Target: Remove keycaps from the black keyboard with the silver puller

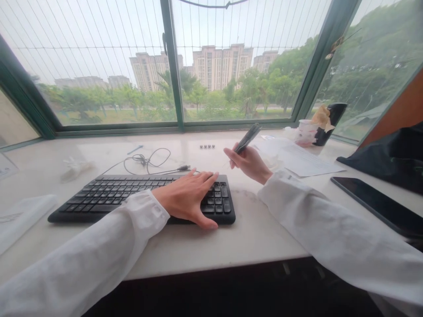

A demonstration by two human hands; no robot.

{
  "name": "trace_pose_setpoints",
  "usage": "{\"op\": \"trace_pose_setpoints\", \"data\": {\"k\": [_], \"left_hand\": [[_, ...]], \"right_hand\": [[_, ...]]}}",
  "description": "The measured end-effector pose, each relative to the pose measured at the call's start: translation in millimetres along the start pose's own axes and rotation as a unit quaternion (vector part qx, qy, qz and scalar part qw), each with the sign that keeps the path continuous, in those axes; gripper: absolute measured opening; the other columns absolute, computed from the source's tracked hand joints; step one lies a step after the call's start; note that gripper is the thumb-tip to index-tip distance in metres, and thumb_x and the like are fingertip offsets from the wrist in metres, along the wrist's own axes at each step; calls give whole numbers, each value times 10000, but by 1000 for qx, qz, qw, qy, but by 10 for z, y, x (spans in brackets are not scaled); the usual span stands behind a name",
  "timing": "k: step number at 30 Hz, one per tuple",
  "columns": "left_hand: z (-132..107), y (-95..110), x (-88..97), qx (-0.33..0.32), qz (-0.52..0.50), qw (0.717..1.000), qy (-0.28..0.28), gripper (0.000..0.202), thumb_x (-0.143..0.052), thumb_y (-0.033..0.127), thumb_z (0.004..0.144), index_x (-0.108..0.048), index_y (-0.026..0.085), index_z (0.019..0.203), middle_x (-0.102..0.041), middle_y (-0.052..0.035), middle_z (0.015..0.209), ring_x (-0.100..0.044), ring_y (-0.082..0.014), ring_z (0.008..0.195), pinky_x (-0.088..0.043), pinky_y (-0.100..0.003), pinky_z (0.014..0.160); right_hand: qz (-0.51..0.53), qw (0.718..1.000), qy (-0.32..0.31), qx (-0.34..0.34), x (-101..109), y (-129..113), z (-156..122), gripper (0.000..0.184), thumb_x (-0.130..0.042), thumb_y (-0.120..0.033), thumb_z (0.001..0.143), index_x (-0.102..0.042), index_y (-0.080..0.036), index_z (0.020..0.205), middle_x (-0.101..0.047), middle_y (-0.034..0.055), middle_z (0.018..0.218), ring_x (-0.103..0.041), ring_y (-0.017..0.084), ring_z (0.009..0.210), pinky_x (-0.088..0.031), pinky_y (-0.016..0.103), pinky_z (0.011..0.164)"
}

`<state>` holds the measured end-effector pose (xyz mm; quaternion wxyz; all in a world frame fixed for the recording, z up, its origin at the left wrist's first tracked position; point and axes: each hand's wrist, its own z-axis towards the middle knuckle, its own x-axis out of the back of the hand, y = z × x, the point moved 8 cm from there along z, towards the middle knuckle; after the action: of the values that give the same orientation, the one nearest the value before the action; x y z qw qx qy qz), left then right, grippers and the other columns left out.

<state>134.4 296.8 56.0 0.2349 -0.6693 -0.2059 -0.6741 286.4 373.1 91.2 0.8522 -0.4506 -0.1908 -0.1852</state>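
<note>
The left hand [187, 198] lies open, fingers spread, on the black keyboard [109, 198], while the right hand [247, 165] grips a dark flat object [247, 138] above the keyboard's far right corner.

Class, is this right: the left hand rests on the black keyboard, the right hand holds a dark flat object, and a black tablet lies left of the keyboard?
No: the head view shows the black tablet lying right of the black keyboard, not left. The left hand and right hand are as stated.
</note>
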Motion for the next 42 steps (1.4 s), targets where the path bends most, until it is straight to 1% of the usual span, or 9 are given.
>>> {"op": "trace_pose_setpoints", "data": {"k": [4,10,14,18,25,28,31,34,42], "left_hand": [[27,-92,-14,19,25,999,-7,1154,-486,818,712,-117,116,1550,-320,-201,1547,-364,-350,1385,-155,-464,1177],[50,-199,-37,31,-4,999,-14,1087,-463,807,762,-124,144,1553,-289,-168,1574,-314,-327,1423,-165,-457,1179],[99,-177,17,58,-30,997,36,934,-446,780,807,-319,168,1500,-394,-136,1526,-406,-300,1362,-235,-434,1162],[133,-53,83,50,-40,994,87,751,-471,729,839,-542,197,1363,-502,-106,1443,-489,-275,1285,-351,-397,1100],[138,13,135,45,-70,987,140,601,-550,651,846,-649,199,1229,-629,-73,1301,-575,-253,1184,-436,-398,1039],[131,14,144,39,-85,983,161,495,-568,562,873,-662,200,1198,-660,-59,1252,-593,-238,1154,-455,-389,1025],[120,-7,146,43,-92,979,179,324,-522,347,917,-673,200,1163,-686,-42,1200,-607,-216,1125,-463,-372,1016],[121,-44,129,56,-95,977,183,340,-468,164,880,-681,201,1143,-696,-18,1182,-606,-204,1122,-460,-362,1023],[140,-94,101,50,-103,977,180,406,-380,85,898,-692,188,1138,-690,-25,1191,-598,-186,1132,-454,-339,1037]], "right_hand": [[-6,999,-20,45,-92,-117,-65,461,-540,-508,894,-486,-204,552,-556,-6,517,-536,135,524,-409,286,609],[-44,997,-39,49,-187,-140,-91,384,-543,-358,861,-368,-200,557,-413,-37,514,-386,93,514,-272,258,528],[-62,995,-72,31,-263,-127,-98,377,-536,-282,840,-362,-193,518,-385,-38,482,-361,88,504,-247,265,528],[-64,994,-92,-3,-279,-132,-105,359,-529,-250,821,-406,-187,489,-394,-38,455,-367,83,486,-259,258,518],[-59,992,-107,6,-266,-195,-149,287,-488,-252,788,-437,-184,514,-430,-48,460,-365,78,485,-253,251,497],[-71,993,-98,-15,-244,-178,-162,287,-489,-263,779,-441,-184,507,-451,-44,453,-386,83,484,-264,254,500],[-78,991,-94,-45,-236,-154,-176,304,-488,-277,774,-463,-184,486,-494,-27,440,-442,96,480,-306,250,508],[-88,991,-87,-56,-226,-169,-194,306,-485,-276,765,-477,-187,472,-521,-16,436,-477,107,479,-334,247,514],[-137,990,-41,-16,-212,-311,-253,271,-498,-262,754,-442,-199,497,-464,-27,435,-397,104,460,-262,267,491]]}}
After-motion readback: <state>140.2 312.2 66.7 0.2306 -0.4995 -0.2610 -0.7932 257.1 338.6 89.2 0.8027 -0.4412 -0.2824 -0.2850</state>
